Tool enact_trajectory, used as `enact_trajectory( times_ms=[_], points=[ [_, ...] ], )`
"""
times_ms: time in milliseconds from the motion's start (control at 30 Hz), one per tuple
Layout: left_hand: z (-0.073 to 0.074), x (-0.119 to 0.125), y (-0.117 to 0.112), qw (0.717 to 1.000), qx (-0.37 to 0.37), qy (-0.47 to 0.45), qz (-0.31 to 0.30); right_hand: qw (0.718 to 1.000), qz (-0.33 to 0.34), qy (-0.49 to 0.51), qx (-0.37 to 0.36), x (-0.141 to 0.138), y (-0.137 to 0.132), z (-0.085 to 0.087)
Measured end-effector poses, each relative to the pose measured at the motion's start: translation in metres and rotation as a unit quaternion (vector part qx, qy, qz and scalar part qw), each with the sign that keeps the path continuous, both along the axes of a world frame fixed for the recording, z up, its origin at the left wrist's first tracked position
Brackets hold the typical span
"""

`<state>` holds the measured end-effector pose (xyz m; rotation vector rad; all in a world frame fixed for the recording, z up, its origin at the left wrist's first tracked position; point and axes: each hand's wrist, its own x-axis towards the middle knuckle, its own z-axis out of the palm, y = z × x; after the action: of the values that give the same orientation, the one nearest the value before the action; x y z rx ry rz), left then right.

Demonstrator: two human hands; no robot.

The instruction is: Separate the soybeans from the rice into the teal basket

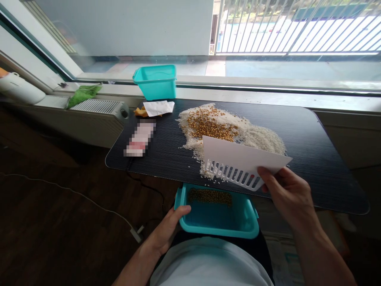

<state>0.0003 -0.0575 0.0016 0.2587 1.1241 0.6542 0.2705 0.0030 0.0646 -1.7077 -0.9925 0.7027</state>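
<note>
My right hand (287, 186) pinches the right end of a white slotted plastic sheet (238, 155), its row of slots along the lower edge. The sheet stands tilted over the near side of a heap of white rice (262, 137). Yellow-brown beans (205, 125), apparently soybeans, lie spread on top of the rice. Below the table edge, my left hand (171, 226) grips the left rim of a turquoise plastic bin (220, 230), thumb over the rim. Some beans (210, 196) lie along the far side of its floor.
Another turquoise bin (156, 83) stands at the far edge by the window. Near it on the black table (324, 167) lie a white paper (159, 108), an orange-yellow item (140, 112) and a blurred pinkish object (141, 137). Left are a radiator (98, 106), a green cloth (85, 94) and a cable (74, 190).
</note>
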Motion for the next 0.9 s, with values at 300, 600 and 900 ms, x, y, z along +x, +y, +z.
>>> enact_trajectory(
  times_ms=[300, 600, 900],
  points=[
    [0.000, -0.003, 0.001, 1.000, 0.007, 0.006, -0.010, 0.999, -0.011, 0.031, -0.009, -0.016, -0.005, 0.017],
    [-0.004, -0.004, 0.001, 1.000, 0.004, 0.011, -0.009, 1.000, -0.007, -0.004, -0.014, -0.002, 0.000, 0.005],
    [-0.008, -0.006, -0.001, 1.000, 0.001, 0.021, 0.000, 1.000, 0.021, 0.022, -0.010, -0.013, -0.001, 0.008]
  ],
)
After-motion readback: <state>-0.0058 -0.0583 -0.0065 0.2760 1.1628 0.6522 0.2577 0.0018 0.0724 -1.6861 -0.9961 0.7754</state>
